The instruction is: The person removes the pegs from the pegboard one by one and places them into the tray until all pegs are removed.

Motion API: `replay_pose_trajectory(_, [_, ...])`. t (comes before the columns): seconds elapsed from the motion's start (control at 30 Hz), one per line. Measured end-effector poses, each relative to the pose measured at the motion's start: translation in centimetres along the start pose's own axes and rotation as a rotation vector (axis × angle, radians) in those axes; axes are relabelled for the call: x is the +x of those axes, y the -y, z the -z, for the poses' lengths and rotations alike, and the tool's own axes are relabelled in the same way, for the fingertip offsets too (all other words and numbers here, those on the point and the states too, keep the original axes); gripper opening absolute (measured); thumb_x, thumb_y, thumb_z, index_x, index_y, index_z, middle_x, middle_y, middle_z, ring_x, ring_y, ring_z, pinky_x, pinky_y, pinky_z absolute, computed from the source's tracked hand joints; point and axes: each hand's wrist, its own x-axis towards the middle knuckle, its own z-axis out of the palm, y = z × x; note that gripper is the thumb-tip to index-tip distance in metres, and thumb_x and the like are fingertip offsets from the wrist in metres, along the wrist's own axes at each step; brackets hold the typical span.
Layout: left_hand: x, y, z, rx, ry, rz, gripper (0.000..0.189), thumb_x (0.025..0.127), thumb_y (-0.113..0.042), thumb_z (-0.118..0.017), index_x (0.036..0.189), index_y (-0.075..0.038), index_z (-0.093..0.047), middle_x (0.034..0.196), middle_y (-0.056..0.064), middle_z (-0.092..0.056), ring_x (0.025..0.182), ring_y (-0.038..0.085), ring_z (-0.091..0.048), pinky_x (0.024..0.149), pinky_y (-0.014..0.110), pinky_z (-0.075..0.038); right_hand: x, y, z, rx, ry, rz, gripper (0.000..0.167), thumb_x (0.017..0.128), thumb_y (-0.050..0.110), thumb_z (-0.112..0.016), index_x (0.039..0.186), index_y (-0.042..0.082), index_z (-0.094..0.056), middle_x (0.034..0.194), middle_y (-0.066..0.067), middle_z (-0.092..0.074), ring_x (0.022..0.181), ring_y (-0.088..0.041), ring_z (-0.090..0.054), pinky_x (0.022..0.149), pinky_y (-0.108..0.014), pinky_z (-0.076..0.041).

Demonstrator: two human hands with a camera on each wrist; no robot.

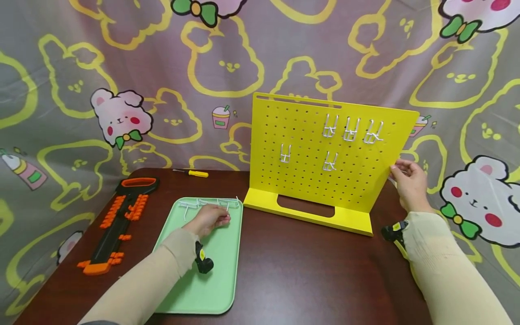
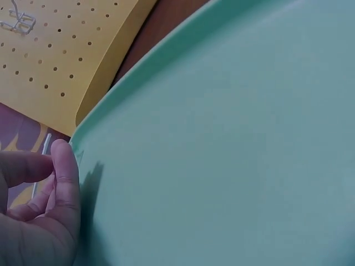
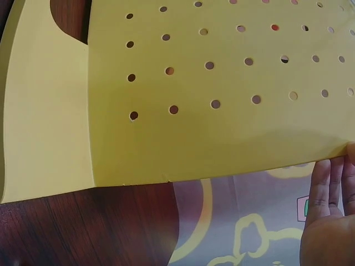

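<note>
A yellow pegboard [image 1: 308, 180] stands upright on its own base, with several white wire hooks [image 1: 350, 130] hung on its front. My right hand [image 1: 409, 183] grips the board's right side edge; the right wrist view shows fingers [image 3: 320, 188] at that edge. Over the far end of a green tray [image 1: 207, 284], my left hand [image 1: 209, 220] pinches a white wire hook [image 2: 47, 144] between thumb and fingertips, and most of that hook is hidden by the fingers. More white wire hooks [image 1: 191, 204] lie along the tray's far rim.
Left of the tray lies a black rack with orange clips [image 1: 111, 234]. A screwdriver with a yellow handle [image 1: 198, 174] rests at the table's back edge. Behind the dark wooden table [image 1: 308, 275] hangs a patterned curtain [image 1: 162, 67]. Something yellow [image 1: 412, 271] is partly hidden beneath the right forearm.
</note>
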Motion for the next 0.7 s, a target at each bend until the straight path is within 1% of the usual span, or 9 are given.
replay_pose_trajectory(0.13, [0.05,0.06,0.16,0.002,-0.013,0.007,0.017,0.1,0.013,-0.048,0.109,0.024,-0.056,0.076,0.008,-0.063,0.066,0.01,-0.062,0.064,0.02,-0.057,0.03,-0.01,0.06,-0.013,-0.004,-0.002,0.015,0.102,0.005,-0.062,0.103,0.02,-0.06,0.101,0.002,-0.055,0.087,-0.006,-0.056,0.069,-0.008,-0.052])
replay_pose_trajectory(0.37, [-0.06,0.06,0.28,0.002,-0.028,0.015,0.017,0.1,0.012,-0.049,0.107,0.024,-0.058,0.075,0.009,-0.064,0.067,0.011,-0.063,0.066,0.021,-0.059,0.09,-0.2,0.09,-0.022,-0.016,0.002,0.016,0.103,0.004,-0.061,0.103,0.021,-0.06,0.098,0.004,-0.056,0.087,-0.006,-0.055,0.069,-0.008,-0.052])
replay_pose_trajectory(0.5, [-0.37,-0.08,0.35,0.007,-0.036,0.016,0.019,0.1,0.013,-0.049,0.112,0.026,-0.056,0.083,0.013,-0.064,0.071,0.013,-0.063,0.069,0.023,-0.06,0.11,-0.19,0.06,-0.017,-0.017,0.002,0.016,0.103,0.004,-0.061,0.103,0.021,-0.061,0.098,0.004,-0.055,0.088,-0.006,-0.055,0.069,-0.008,-0.052])
replay_pose_trajectory(0.7, [-0.78,-0.18,0.48,0.063,-0.027,0.007,0.026,0.1,0.014,-0.05,0.122,0.028,-0.049,0.099,0.021,-0.062,0.076,0.015,-0.063,0.074,0.025,-0.06,0.11,-0.09,-0.09,-0.025,-0.026,-0.004,0.017,0.103,0.005,-0.061,0.103,0.021,-0.06,0.098,0.004,-0.054,0.088,-0.006,-0.055,0.069,-0.008,-0.051])
